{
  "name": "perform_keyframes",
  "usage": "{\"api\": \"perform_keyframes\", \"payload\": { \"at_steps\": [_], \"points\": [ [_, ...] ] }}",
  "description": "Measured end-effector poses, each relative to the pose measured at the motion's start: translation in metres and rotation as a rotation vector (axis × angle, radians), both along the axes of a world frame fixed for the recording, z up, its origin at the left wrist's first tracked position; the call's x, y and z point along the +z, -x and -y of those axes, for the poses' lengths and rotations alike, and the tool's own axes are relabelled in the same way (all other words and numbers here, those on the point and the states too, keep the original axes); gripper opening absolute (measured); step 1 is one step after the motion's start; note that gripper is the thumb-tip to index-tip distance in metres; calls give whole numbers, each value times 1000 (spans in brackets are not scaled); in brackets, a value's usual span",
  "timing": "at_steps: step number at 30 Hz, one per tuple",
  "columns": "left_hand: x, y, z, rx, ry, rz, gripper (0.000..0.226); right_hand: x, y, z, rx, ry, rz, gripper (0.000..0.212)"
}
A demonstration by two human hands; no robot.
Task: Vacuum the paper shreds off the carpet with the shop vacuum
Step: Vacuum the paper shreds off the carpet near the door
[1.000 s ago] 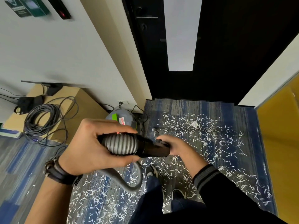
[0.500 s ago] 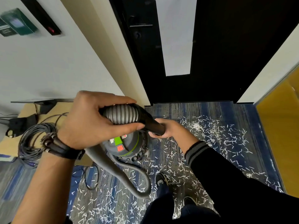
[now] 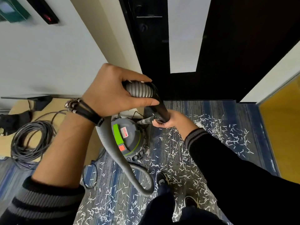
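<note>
My left hand (image 3: 112, 93) grips the hose (image 3: 139, 91), my right hand (image 3: 172, 120) the nozzle (image 3: 162, 109). The joint looks possibly loose, so I'd push it snug before sweeping the paper shreds (image 3: 211, 125).

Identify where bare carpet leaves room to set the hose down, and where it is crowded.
Free: the carpet along the black door, and the strip beside the yellow panel. Crowded: paper shreds around the shop vacuum, hose and shoes; coiled cable.

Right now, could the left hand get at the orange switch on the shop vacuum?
Probably, once freed: the left hand grips the ribbed hose. The orange switch lies uncovered on the vacuum lid, with the hose passing beside it, not over it.
</note>
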State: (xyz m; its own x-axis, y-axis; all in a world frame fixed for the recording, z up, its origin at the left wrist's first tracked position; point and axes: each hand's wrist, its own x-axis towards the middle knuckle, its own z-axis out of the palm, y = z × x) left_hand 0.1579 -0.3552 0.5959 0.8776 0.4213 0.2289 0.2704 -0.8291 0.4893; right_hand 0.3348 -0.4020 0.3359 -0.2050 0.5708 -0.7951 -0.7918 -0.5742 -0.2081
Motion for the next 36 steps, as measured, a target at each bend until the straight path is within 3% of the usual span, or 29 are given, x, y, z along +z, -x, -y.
{"api": "perform_keyframes", "payload": {
  "at_steps": [10,17,22,26,28,33,36],
  "points": [
    [30,-9,39,-52,-68,67,59,26,-27,49,35,-34,45,8],
    [20,4,89,-40,-6,38,59,21,-15,106,61,-7,79,16],
    [-3,42,135,-43,92,12,57,10,16,162,165,-73,293,17],
    [-5,61,153,-30,96,13,62,-4,27,166,237,-81,384,45],
    [-8,72,157,4,99,-30,67,-18,28,161,198,-50,408,47],
    [-35,87,170,29,154,-165,57,-28,40,176,196,13,305,8],
    [-35,88,174,35,155,-85,51,-26,42,175,178,41,324,11]
  ]
}}
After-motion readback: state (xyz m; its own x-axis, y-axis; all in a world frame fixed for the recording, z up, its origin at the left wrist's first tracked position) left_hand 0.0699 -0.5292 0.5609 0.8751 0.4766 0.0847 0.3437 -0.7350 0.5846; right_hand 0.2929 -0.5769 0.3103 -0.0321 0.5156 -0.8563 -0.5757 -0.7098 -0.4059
